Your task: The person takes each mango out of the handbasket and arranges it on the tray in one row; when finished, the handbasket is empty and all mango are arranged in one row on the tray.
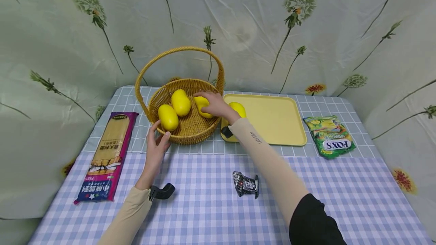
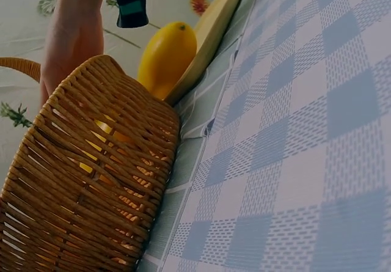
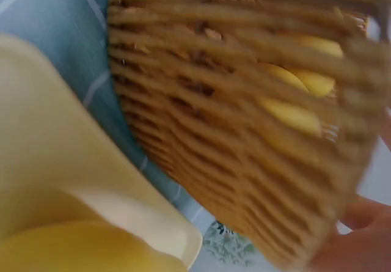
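In the head view, a wicker basket (image 1: 190,139) with a tall arched handle holds yellow mangoes. Two of them, a front mango (image 1: 168,118) and a rear mango (image 1: 181,102), lie on its left side. My right hand (image 1: 217,105) reaches over the basket's right rim and grips another mango (image 1: 202,106) inside, its fingers and thumb around the fruit. At the basket's front left, my left hand (image 1: 156,150) touches the outside near the rim with thumb and fingers spread. One more mango (image 1: 237,109) lies on the yellow tray (image 1: 272,124), partly behind my right forearm.
A pasta packet (image 1: 105,158) lies left of the basket. On the right is a green Fox's candy bag (image 1: 328,136). A small black wrapped snack (image 1: 246,184) sits on the checked cloth in front, near the right forearm. A floral curtain (image 1: 252,29) hangs behind the table.
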Available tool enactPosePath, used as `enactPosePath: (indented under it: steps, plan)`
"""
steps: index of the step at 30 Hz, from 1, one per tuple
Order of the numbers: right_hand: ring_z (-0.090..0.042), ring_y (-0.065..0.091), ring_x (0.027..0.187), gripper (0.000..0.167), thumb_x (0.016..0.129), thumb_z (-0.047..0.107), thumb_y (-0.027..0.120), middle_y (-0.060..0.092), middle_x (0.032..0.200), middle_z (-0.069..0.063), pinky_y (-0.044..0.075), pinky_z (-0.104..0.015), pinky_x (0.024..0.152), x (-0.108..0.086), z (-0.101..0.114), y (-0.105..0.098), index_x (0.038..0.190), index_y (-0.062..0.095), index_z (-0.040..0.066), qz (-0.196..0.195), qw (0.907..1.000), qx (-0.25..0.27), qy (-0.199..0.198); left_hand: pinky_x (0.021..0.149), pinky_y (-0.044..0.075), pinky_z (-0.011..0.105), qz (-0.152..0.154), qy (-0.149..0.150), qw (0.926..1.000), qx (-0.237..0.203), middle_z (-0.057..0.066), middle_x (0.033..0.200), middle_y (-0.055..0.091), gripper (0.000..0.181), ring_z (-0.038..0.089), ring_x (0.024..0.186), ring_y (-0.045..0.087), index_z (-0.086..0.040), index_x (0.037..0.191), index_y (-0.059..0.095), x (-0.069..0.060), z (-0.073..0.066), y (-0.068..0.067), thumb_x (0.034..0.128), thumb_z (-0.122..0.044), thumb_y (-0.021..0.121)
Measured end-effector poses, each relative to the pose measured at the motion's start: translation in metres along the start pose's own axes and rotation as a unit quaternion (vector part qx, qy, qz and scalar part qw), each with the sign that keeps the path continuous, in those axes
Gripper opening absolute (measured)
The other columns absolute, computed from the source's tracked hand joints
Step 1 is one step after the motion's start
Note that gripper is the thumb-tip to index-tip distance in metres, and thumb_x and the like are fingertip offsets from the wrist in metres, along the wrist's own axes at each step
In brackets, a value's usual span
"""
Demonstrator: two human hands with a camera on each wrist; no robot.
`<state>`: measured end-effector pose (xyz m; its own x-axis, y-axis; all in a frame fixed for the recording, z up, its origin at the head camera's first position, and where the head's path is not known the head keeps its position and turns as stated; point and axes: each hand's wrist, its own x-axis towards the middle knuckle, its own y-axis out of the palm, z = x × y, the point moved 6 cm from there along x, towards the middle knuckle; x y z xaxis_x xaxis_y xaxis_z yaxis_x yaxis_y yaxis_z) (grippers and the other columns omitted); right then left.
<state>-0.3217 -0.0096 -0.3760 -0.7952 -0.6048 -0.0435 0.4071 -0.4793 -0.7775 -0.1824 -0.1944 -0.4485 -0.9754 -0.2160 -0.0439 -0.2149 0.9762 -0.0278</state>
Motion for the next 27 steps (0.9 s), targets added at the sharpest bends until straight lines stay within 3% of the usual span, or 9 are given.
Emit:
enactPosePath:
  steps: [3,6,9,12,17,19,23,27]
  plan:
    - [-0.026,0.031,0.136,0.057,0.09,0.003,0.059,0.04,0.147,-0.008,0.005,-0.047,0.114,0.002,0.0,0.005,0.143,0.045,0.016,0.005,0.9993,-0.037,0.006,0.101,0.038,0.053,0.001,0.001,1.0,0.002,0.009,0.155,0.004,0.057,0.035,0.135,0.029,-0.021,0.151,0.024,0.0,0.0,0.0,0.1006,-0.026,0.051]
    - [-0.026,0.032,0.134,0.059,0.088,-0.003,0.058,0.041,0.145,-0.009,0.011,-0.045,0.112,0.001,0.0,0.008,0.143,0.046,0.015,0.005,0.9986,-0.052,0.01,0.102,0.037,0.053,0.001,0.0,1.0,0.001,0.01,0.155,0.004,0.057,0.035,0.135,0.028,-0.021,0.151,0.024,0.001,0.0,0.001,0.1006,-0.026,0.05]
    - [-0.027,0.039,0.127,0.06,0.085,-0.007,0.056,0.039,0.144,-0.012,0.031,-0.041,0.1,0.0,0.002,0.01,0.141,0.049,0.013,0.008,0.9989,-0.043,0.019,0.102,0.037,0.053,0.001,0.0,1.0,0.001,0.01,0.155,0.003,0.058,0.035,0.135,0.028,-0.021,0.151,0.023,0.001,0.0,0.001,0.1007,-0.026,0.05]
    - [-0.032,0.038,0.127,0.058,0.086,-0.005,0.059,0.035,0.145,-0.016,0.041,-0.04,0.089,-0.001,0.002,0.012,0.14,0.049,0.014,0.02,0.9985,-0.036,0.037,0.102,0.037,0.053,0.0,0.002,1.0,0.001,0.011,0.154,0.003,0.057,0.036,0.135,0.027,-0.021,0.151,0.023,0.0,0.0,0.001,0.1008,-0.025,0.05]
    - [-0.033,0.035,0.13,0.053,0.091,0.01,0.064,0.047,0.14,-0.012,0.036,-0.039,0.1,0.002,0.002,0.018,0.141,0.049,0.016,0.052,0.9931,-0.097,0.04,0.102,0.037,0.053,0.001,0.001,1.0,0.002,0.011,0.154,0.002,0.058,0.037,0.136,0.027,-0.02,0.151,0.022,-0.001,-0.001,0.0,0.1007,-0.026,0.05]
    - [-0.03,0.04,0.125,0.052,0.09,0.012,0.066,0.053,0.134,-0.012,0.038,-0.037,0.097,0.002,0.003,0.019,0.139,0.051,0.016,0.053,0.992,-0.109,0.034,0.102,0.037,0.053,0.001,0.001,1.0,0.003,0.011,0.154,0.003,0.058,0.037,0.136,0.027,-0.02,0.151,0.022,-0.001,-0.001,0.0,0.1008,-0.026,0.05]
    - [-0.029,0.043,0.115,0.051,0.087,0.011,0.069,0.048,0.13,-0.018,0.043,-0.036,0.086,0.0,0.003,0.017,0.136,0.055,0.017,0.028,0.9957,-0.082,0.032,0.101,0.037,0.054,0.001,0.004,1.0,0.004,0.011,0.154,0.003,0.057,0.037,0.135,0.027,-0.019,0.151,0.022,-0.001,-0.001,0.001,0.1011,-0.025,0.049]
    - [-0.029,0.042,0.114,0.05,0.086,0.013,0.071,0.042,0.129,-0.02,0.042,-0.037,0.088,-0.005,0.002,0.011,0.134,0.058,0.019,-0.006,0.9991,-0.035,0.023,0.101,0.038,0.053,0.0,0.003,1.0,0.005,0.011,0.154,0.003,0.057,0.036,0.135,0.028,-0.02,0.151,0.023,-0.001,-0.002,0.0,0.1009,-0.026,0.049]
